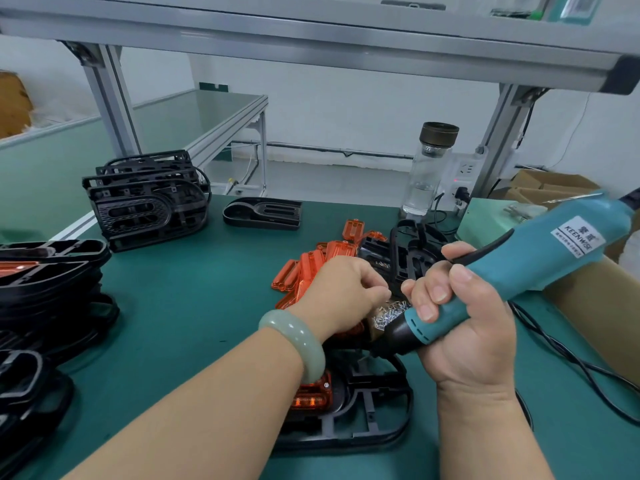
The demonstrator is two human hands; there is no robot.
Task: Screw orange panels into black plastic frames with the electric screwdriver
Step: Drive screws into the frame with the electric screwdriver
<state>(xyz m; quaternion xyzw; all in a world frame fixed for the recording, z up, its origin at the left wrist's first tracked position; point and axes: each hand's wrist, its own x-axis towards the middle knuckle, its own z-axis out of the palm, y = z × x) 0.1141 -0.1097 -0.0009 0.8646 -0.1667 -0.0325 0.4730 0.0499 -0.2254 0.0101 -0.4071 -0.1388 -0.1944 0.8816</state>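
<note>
Fingers of the right hand point(460, 317) wrap tightly round the teal electric screwdriver point(519, 268), its black nose angled down-left. The left hand point(343, 292), fingers curled, reaches into small silver screws point(388, 315); whether it pinches one cannot be told. Nearest, under both forearms, lies a black plastic frame point(346, 441) with a translucent orange panel point(311, 396) seated inside.

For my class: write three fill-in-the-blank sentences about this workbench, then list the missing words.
1. The right hand grips the electric ____.
2. The left hand is over a heap of small metal ____.
3. The loose panels behind the left hand are coloured ____.
Missing words: screwdriver; screws; orange.
</note>
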